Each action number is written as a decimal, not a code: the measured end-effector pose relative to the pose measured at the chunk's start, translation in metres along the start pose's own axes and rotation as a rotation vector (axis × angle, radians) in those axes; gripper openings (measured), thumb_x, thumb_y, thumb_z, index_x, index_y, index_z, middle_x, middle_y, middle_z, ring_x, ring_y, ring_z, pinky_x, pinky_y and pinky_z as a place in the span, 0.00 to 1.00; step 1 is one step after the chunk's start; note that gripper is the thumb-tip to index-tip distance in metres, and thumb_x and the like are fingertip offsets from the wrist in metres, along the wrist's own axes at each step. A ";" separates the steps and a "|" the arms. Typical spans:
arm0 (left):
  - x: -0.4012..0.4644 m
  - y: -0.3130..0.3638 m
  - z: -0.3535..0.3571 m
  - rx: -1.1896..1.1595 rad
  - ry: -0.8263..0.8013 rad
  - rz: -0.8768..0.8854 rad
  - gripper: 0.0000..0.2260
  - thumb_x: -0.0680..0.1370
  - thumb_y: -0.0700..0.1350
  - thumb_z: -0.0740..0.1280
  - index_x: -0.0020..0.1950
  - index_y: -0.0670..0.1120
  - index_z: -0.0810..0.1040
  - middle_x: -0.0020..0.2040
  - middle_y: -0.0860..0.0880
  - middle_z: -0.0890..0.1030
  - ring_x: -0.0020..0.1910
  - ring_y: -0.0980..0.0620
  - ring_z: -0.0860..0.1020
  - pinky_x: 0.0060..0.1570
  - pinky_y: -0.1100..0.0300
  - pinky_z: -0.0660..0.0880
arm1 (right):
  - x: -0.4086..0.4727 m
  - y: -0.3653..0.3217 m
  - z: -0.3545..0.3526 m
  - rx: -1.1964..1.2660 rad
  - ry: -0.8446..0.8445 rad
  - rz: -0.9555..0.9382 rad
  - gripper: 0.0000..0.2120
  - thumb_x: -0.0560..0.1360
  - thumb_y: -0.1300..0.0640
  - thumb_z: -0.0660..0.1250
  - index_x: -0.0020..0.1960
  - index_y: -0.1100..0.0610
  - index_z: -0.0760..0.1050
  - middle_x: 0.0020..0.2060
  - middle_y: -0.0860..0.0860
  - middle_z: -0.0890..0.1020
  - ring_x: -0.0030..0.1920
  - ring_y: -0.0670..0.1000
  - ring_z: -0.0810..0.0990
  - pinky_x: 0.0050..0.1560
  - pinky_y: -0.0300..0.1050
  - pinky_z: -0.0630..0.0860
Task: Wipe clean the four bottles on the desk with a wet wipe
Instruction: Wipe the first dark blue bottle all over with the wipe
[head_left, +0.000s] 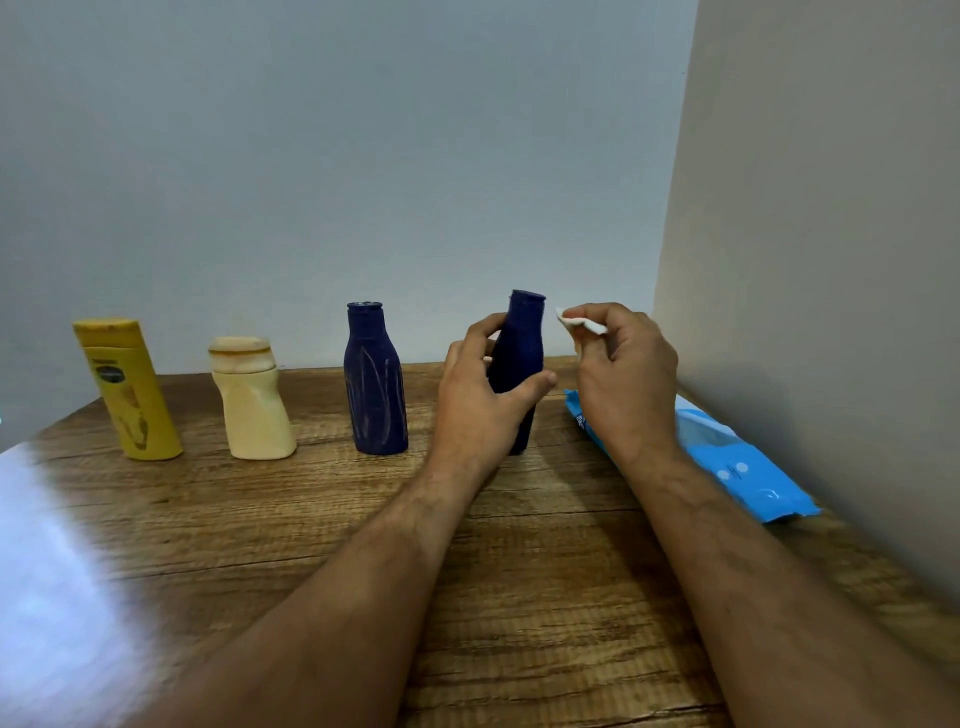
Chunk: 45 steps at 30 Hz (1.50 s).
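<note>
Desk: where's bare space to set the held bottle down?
Free: the wide wood of the desk in front of the bottle row, and the gap between the standing blue bottle and the left hand. Crowded: right edge, where the wipe pack lies along the wall.

Three bottles stand in a row toward ten to twelve o'clock: yellow bottle (127, 389), cream bottle (253, 399), dark blue bottle (375, 379), with open gaps between them. The desk (311, 545) lies bare from six to nine o'clock. At two o'clock, the blue wipes packet (727, 457) and side wall (831, 260) hem the right.
</note>
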<state>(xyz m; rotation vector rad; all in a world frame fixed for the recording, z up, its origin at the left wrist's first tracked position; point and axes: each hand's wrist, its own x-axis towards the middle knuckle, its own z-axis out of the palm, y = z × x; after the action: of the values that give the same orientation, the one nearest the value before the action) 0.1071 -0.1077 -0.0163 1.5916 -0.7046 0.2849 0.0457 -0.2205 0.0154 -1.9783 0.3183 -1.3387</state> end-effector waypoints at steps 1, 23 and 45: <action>0.000 -0.001 0.000 0.011 0.014 -0.014 0.32 0.71 0.52 0.78 0.70 0.63 0.67 0.65 0.54 0.73 0.62 0.55 0.76 0.59 0.50 0.80 | 0.000 0.000 0.000 -0.007 -0.006 -0.005 0.10 0.80 0.58 0.64 0.56 0.48 0.81 0.53 0.48 0.80 0.53 0.44 0.76 0.46 0.24 0.67; 0.006 -0.007 0.026 0.334 0.200 -0.240 0.37 0.68 0.45 0.80 0.71 0.46 0.63 0.68 0.48 0.69 0.64 0.47 0.73 0.60 0.50 0.78 | -0.004 -0.002 0.001 -0.107 -0.072 0.054 0.11 0.80 0.59 0.62 0.58 0.50 0.80 0.56 0.50 0.79 0.54 0.46 0.76 0.44 0.21 0.61; 0.012 -0.016 0.032 0.446 0.064 -0.330 0.39 0.68 0.50 0.81 0.72 0.46 0.65 0.65 0.47 0.74 0.64 0.45 0.74 0.61 0.44 0.77 | -0.003 0.003 0.004 -0.152 -0.076 0.042 0.09 0.78 0.57 0.64 0.54 0.53 0.82 0.49 0.49 0.84 0.49 0.45 0.79 0.44 0.30 0.68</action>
<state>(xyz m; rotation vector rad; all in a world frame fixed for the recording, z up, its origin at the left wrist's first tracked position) 0.1189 -0.1419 -0.0274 2.0812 -0.3294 0.2585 0.0481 -0.2190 0.0103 -2.1298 0.4339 -1.2409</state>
